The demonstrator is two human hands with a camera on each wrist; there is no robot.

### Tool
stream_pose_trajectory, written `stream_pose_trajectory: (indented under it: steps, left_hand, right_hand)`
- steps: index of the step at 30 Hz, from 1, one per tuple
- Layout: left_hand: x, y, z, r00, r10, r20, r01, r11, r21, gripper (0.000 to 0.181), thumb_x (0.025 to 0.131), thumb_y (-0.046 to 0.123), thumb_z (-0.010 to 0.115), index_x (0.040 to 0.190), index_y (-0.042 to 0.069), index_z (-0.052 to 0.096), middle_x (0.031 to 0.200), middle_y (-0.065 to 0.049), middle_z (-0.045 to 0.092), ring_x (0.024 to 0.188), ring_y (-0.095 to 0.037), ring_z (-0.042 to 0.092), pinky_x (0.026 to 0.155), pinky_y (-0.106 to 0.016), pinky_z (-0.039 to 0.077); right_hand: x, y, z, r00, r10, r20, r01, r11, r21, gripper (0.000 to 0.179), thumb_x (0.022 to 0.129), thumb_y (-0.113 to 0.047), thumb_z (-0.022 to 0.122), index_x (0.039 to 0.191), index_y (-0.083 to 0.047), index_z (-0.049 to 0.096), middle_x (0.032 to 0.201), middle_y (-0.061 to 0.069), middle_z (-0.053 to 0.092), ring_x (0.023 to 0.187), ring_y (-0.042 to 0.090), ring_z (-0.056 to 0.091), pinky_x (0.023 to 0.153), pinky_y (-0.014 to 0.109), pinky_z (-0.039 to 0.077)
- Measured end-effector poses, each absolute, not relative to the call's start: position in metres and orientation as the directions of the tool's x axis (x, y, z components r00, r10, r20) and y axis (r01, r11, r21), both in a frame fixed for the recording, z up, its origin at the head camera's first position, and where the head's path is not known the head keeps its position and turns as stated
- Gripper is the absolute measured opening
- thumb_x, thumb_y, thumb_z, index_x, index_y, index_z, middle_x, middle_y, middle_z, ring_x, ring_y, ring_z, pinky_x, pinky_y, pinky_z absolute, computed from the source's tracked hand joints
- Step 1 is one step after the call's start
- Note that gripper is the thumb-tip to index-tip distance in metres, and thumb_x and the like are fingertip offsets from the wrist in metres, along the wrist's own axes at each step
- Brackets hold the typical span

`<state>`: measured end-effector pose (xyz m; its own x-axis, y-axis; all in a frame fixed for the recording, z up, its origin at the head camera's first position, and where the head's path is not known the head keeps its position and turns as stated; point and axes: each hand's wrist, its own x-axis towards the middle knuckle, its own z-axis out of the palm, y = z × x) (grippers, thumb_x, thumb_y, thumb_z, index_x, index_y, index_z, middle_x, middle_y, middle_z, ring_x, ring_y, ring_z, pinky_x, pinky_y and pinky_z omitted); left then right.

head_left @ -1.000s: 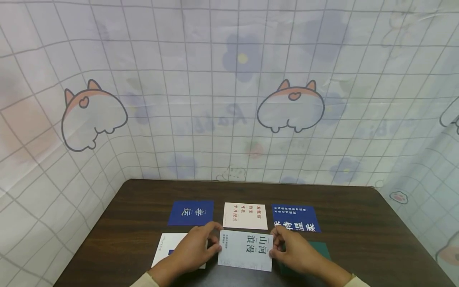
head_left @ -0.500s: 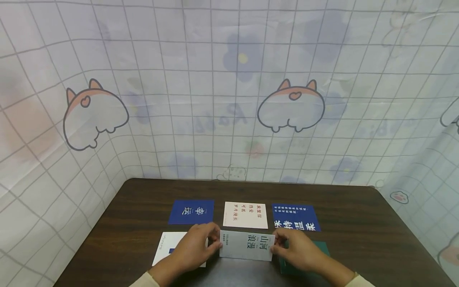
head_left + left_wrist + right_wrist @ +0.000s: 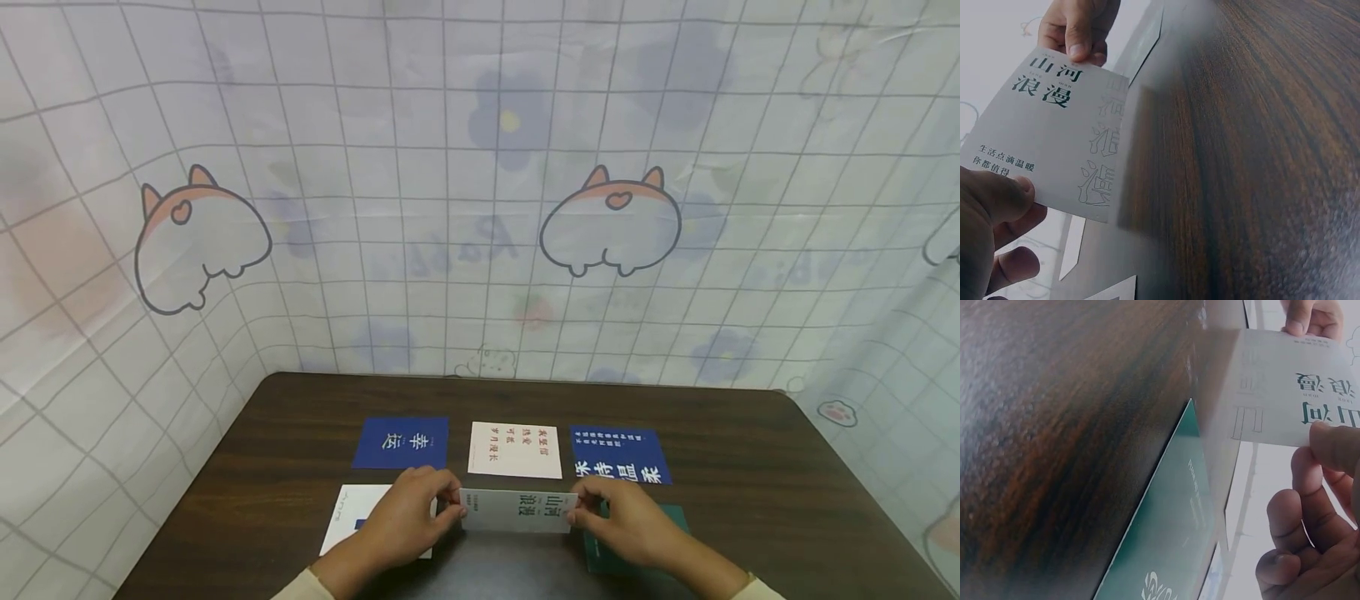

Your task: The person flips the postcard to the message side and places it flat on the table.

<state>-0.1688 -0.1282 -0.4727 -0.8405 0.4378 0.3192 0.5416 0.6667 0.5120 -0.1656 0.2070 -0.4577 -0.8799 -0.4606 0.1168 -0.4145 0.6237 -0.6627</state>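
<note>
At the bottom edge of the frame, pale sleeves [image 3: 303, 586] lead to two hands set well apart. The left hand [image 3: 405, 512], bottom centre-left, pinches one short end of a white card [image 3: 517, 510] between thumb and fingers; the right hand [image 3: 626, 521], bottom centre-right, pinches the other. The card hangs between them at bottom centre, tilted, its dark green characters facing the head camera; whether its lower edge touches the table I cannot tell.

Partly behind the left hand lies a white card with a blue patch [image 3: 352, 504]; partly behind the right lies a green card [image 3: 1160, 512], flat on the table [image 3: 285, 442]. The tabletop is dark brown with streaked wood grain, and shows a pale sheen in both wrist views.

Farther off, just above the hands in the frame, a row of three cards lies flat: a blue card with white characters [image 3: 401, 443] on the left, a cream card with red characters [image 3: 515, 450] in the middle, a blue card with several lines of white writing [image 3: 618, 454] on the right.

Beyond the table's rounded far corners, a creased white cloth [image 3: 480, 208] with a grey grid fills the upper frame and both sides, printed with faded blue flowers and orange-eared cartoon animals.
</note>
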Motion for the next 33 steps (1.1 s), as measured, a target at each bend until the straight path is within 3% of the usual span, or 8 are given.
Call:
stream_pose_trajectory:
  steps: [13, 33]
  left_hand:
    - [-0.1673, -0.1295, -0.4732, -0.81, 0.455, 0.37, 0.586, 0.637, 0.5, 0.022, 0.089, 0.02, 0.08, 0.083, 0.031, 0.062, 0.08, 0.024, 0.053, 0.078, -0.009, 0.055, 0.073, -0.031, 0.041]
    - [-0.1645, -0.129, -0.475, -0.79, 0.44, 0.427, 0.611, 0.622, 0.49, 0.026, 0.086, 0.015, 0.081, 0.082, 0.031, 0.06, 0.081, 0.024, 0.055, 0.079, -0.01, 0.056, 0.074, -0.032, 0.042]
  right_hand:
    - [-0.162, 0.2082, -0.4562, -0.873, -0.469, 0.137, -0.429, 0.602, -0.674, 0.011, 0.097, -0.034, 0.071, 0.09, -0.03, 0.064, 0.085, -0.017, 0.061, 0.074, 0.003, 0.054, 0.062, 0.026, 0.045]
    - [-0.1578, 0.2088, -0.4551, -0.869, -0.48, 0.124, -0.421, 0.584, -0.694, 0.007, 0.098, -0.025, 0.071, 0.096, -0.025, 0.065, 0.086, -0.014, 0.061, 0.073, 0.007, 0.055, 0.06, 0.026, 0.047]
